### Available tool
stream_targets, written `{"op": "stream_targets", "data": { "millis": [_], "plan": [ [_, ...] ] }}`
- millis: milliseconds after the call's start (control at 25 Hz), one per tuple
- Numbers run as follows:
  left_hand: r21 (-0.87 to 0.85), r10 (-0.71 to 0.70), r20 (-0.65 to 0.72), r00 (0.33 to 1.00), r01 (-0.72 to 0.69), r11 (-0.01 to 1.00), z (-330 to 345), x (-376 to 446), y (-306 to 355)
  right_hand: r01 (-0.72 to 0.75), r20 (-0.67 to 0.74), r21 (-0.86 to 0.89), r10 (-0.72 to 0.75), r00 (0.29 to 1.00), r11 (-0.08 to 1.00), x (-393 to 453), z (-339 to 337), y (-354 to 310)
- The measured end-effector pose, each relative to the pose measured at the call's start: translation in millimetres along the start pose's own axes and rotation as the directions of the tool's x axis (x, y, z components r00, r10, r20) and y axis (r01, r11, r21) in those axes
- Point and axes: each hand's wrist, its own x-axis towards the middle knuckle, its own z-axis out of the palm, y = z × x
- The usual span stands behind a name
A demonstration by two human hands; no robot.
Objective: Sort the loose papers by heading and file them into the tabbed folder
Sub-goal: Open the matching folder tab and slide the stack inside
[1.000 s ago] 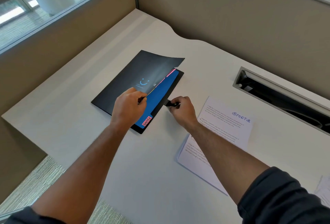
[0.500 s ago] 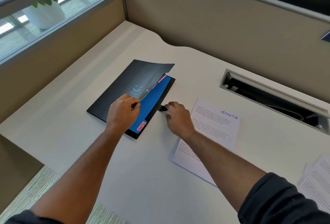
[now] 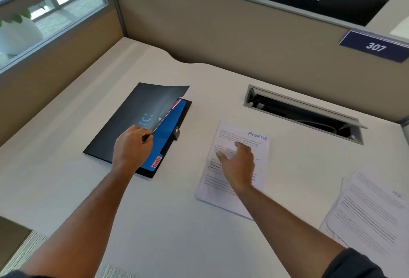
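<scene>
A: How are the hands placed?

B: The left hand (image 3: 132, 144) is curled at the near edge of the folder (image 3: 124, 129), pinching the black cover (image 3: 150, 102) and holding it lifted off the blue divider (image 3: 170, 122). The forearm runs in from the lower left. The right hand (image 3: 238, 162) is out over the SPORTS sheet (image 3: 239, 142), fingers spread and relaxed, gripping nothing. It is blurred, so I cannot tell whether it touches the paper.

A: Where are the task's things?

B: The folder lies on the desk (image 3: 155, 222), left of centre, with a pink tab (image 3: 156, 162) at its near corner. The SPORTS sheet tops a small stack just right of it. More papers (image 3: 371, 211) sit at the far right edge.

A: What has changed?

B: Half a second ago the right hand was at the clasp (image 3: 176, 132) on the folder's right edge. It has let go and swung right onto the stack. The left hand's pinch is unchanged. The view has tilted up, bringing in a 307 plate (image 3: 374, 46).
</scene>
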Motion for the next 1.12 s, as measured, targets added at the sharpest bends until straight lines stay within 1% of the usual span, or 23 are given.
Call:
{"op": "stream_targets", "data": {
  "millis": [40,120,200,280,360,560,680,760,840,1000,1120],
  "plan": [
    [-0.002,-0.003,0.000,1.000,0.003,1.000,0.7,-0.3,-0.1,-0.103,-0.046,-0.027,0.102,0.994,0.994,-1.7,-8.8,15.4],
    [-0.007,-0.011,0.000,1.000,0.011,1.000,2.3,-1.0,-0.4,-0.283,-0.102,-0.072,0.275,0.956,0.956,-5.1,-23.2,39.1],
    [-0.002,-0.011,0.000,1.000,0.011,1.000,3.4,-2.5,-0.6,-0.413,-0.111,-0.111,0.402,0.909,0.904,-9.2,-30.5,52.5],
    [0.001,-0.009,-0.004,1.000,0.009,1.000,3.5,-3.3,-1.4,-0.472,-0.085,-0.177,0.464,0.882,0.864,-10.9,-29.4,58.1],
    [0.008,-0.004,-0.003,1.000,0.004,1.000,3.8,-3.2,-1.7,-0.507,-0.061,-0.204,0.506,0.860,0.837,-7.8,-26.2,58.0],
    [0.018,-0.011,0.000,1.000,0.011,1.000,5.4,-2.3,-2.5,-0.598,-0.003,-0.129,0.603,0.798,0.791,5.7,-22.7,52.7],
    [0.020,-0.015,-0.003,1.000,0.015,1.000,6.5,-2.7,-2.8,-0.615,0.020,-0.089,0.619,0.785,0.783,7.7,-22.6,55.9],
    [0.021,-0.017,-0.001,1.000,0.017,1.000,7.5,-3.4,-2.8,-0.605,0.015,-0.100,0.609,0.793,0.790,5.2,-22.7,56.0],
    [0.025,-0.015,-0.001,1.000,0.015,1.000,7.8,-3.2,-2.8,-0.565,-0.003,-0.111,0.568,0.823,0.818,1.3,-21.7,54.8],
    [0.028,-0.010,-0.009,1.000,0.011,1.000,6.5,-2.1,-3.5,-0.432,-0.011,-0.009,0.432,0.902,0.902,-8.0,-18.2,52.6],
    [0.033,-0.002,-0.014,1.000,0.002,0.999,4.6,-1.2,-3.5,-0.329,-0.019,0.015,0.329,0.944,0.944,-20.5,-16.7,47.8]
  ]
}}
